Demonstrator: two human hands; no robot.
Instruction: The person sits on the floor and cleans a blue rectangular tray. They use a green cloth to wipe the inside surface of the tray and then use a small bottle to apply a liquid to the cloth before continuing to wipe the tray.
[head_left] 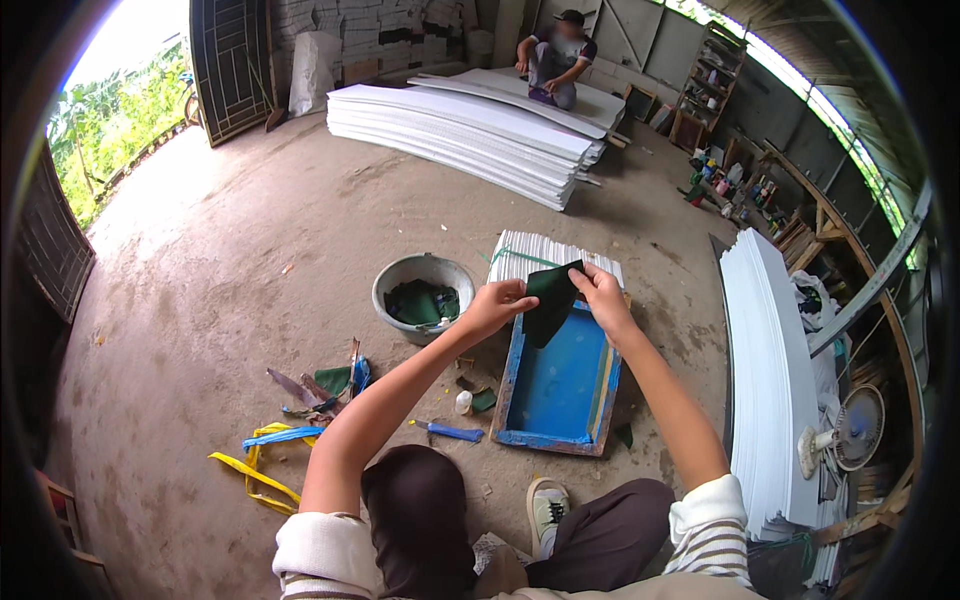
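Note:
A dark green piece of cloth-like sheet (pixel 549 304) hangs between my two hands, above a blue wooden frame. My left hand (pixel 502 303) pinches its left edge, and my right hand (pixel 600 292) grips its upper right corner. Below it on the floor lies the shallow wooden frame (pixel 503 400) with a blue inner surface. Behind that frame sits a stack of white sheets (pixel 512 262) tied with a green strap. To the left stands a grey bucket (pixel 383 287) holding more dark green pieces.
A blue-handled cutter (pixel 455 432), a small white bottle (pixel 463 402) and yellow strapping (pixel 252 474) lie on the floor nearby. White board stacks stand at the back (pixel 460 140) and right (pixel 765 370). A person (pixel 560 60) sits on the far stack. A fan (pixel 858 428) stands at right.

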